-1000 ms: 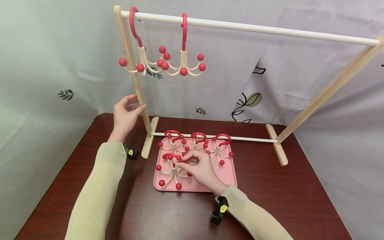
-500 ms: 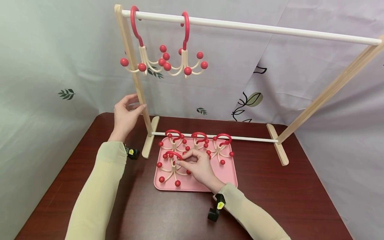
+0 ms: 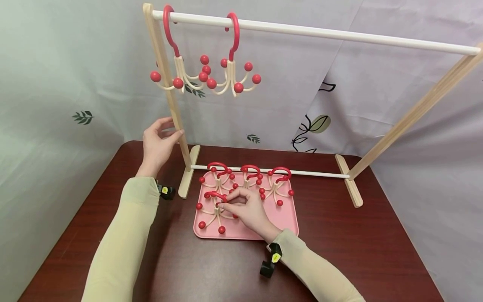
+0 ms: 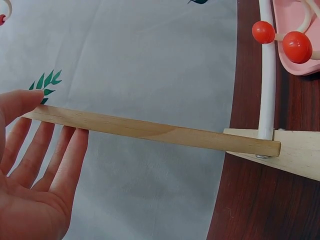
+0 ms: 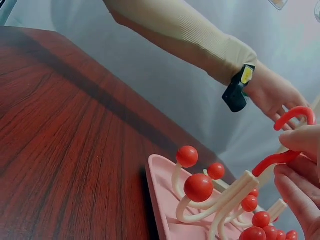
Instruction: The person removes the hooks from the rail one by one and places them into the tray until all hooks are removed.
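My left hand (image 3: 156,144) holds the left wooden post (image 4: 150,131) of a rack, thumb on one side and fingertips on the other. Over a pink tray (image 3: 284,218), my right hand (image 3: 249,209) pinches the red hook of a cream hanger (image 3: 216,211) with curved arms and red ball tips. The right wrist view shows thumb and fingers around that hook (image 5: 270,162), with the hanger's arms (image 5: 220,205) close over the tray. Two like hangers hang from the white top rod (image 3: 320,34): one near the left post (image 3: 162,63), another hanger (image 3: 232,73) to its right.
Three more hangers stand along the tray's back: a left hanger (image 3: 219,183), a middle hanger (image 3: 246,183) and a right hanger (image 3: 274,188). Behind them runs a white lower rod (image 3: 320,173). The rack's right post (image 3: 411,113) rises from a wooden foot (image 3: 349,184) on the dark table (image 3: 320,251).
My right hand and the hanger it pinches have shifted slightly up and left. The second hanger on the top rod has turned a little. My left hand has stayed on the post.
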### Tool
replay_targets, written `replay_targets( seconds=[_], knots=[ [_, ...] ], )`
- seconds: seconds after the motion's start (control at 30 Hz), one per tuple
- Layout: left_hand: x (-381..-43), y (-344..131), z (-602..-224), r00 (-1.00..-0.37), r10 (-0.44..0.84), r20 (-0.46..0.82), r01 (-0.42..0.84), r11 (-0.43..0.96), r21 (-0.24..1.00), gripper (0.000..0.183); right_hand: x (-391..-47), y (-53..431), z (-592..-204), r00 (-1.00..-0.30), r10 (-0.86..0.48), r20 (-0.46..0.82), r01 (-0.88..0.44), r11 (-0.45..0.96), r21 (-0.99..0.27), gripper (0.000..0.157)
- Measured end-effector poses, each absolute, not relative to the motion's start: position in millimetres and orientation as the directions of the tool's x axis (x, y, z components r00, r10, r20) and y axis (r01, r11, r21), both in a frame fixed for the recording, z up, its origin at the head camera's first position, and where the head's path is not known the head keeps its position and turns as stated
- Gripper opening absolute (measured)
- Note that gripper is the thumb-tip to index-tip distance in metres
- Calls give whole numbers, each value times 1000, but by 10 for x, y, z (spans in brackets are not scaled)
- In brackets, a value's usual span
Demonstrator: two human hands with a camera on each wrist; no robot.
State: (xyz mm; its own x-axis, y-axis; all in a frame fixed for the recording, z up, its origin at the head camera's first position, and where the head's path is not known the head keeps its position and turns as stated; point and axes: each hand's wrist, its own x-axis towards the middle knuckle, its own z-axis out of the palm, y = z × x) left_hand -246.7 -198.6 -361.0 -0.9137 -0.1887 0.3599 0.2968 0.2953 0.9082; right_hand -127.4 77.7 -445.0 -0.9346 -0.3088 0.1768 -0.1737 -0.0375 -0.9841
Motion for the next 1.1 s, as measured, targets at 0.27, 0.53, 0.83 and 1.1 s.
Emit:
replay_targets(
  seconds=[0.27, 0.53, 0.83, 1.1],
  knots=[
    [-2495, -1985, -3620, -918, -189, 349, 290, 282, 915, 47, -1322, 884, -4283, -925, -319, 204, -195, -63, -979, 32],
    [-2459, -1974, -3593, -916, -193, 351, 289, 290, 913, 45, -1497, 1097, -3619, -872, -193, 451, -438, -107, -893, 31],
    [-2461, -1985, -3628, -913, -198, 357, 295, 284, 912, 44, -1711, 1210, -2896, -762, -119, 637, -623, -136, -771, 33],
    [-2468, -1980, -3625, -911, -198, 362, 300, 286, 910, 44, -1888, 1148, -2306, -757, 7, 653, -641, -199, -741, 36]
  ],
)
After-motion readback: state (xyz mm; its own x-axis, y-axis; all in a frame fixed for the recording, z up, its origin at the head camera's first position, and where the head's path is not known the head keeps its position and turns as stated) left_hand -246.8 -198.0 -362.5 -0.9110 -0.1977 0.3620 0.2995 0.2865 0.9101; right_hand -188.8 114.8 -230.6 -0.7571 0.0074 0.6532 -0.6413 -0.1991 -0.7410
